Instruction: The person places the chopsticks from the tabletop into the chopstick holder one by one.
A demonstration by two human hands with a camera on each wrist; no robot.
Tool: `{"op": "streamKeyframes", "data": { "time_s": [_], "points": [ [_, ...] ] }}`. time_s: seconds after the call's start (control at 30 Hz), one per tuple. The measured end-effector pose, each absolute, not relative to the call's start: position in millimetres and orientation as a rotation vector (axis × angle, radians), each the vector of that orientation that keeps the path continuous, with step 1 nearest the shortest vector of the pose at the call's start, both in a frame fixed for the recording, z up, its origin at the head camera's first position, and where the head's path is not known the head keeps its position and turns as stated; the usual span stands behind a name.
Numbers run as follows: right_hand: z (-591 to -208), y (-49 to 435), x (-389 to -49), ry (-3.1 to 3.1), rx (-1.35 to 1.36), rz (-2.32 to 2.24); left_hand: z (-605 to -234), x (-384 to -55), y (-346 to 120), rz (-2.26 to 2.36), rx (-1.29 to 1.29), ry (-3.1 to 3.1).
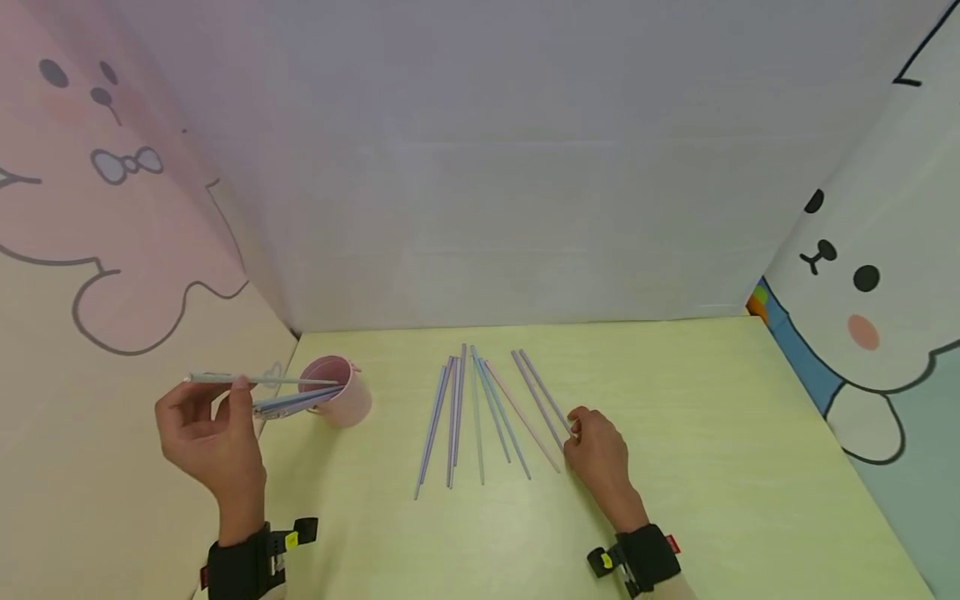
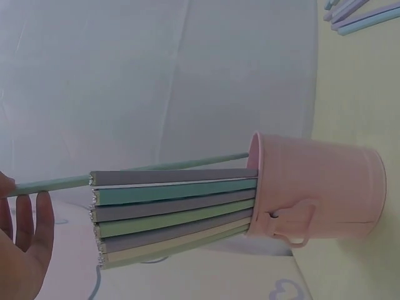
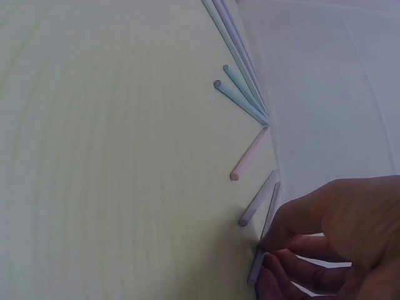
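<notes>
My left hand (image 1: 213,425) pinches a thin pale green pencil-like stick (image 2: 56,184) near its outer end. The stick's other end reaches into the mouth of a pink bucket (image 1: 351,406). Several purple, green and beige sticks (image 2: 178,206) lean out of the bucket toward that hand. On the table at right, my right hand (image 1: 600,457) has thumb and fingers at the near end of a purple stick (image 3: 255,267), pinching it. Another purple stick (image 1: 536,392) lies just left of it.
Several more sticks, purple, blue and green, lie fanned out on the pale yellow table (image 1: 420,550), with a pink stick (image 1: 525,421) among them. Behind the table rises a plain pale backdrop (image 1: 510,208). Panels with cartoon animals flank both sides.
</notes>
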State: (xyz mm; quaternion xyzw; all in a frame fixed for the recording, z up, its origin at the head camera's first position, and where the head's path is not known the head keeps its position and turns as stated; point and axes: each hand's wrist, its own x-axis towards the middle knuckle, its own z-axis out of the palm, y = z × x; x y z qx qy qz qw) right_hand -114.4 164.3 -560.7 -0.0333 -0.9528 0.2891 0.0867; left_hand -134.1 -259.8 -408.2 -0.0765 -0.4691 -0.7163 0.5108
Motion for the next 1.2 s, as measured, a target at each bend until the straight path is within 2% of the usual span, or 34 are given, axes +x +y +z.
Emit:
{"op": "streamKeyframes", "data": {
  "time_s": [0.43,1.2],
  "points": [
    [-553.9,169.6,-115.3,-2.924,-0.130,0.827,-431.5,-134.2,-256.4,-1.678,-0.128,-1.250],
    [-544.0,180.0,-108.5,-2.989,-0.183,0.885,-414.3,-124.9,-241.9,-1.389,-0.004,-1.431]
  ]
}}
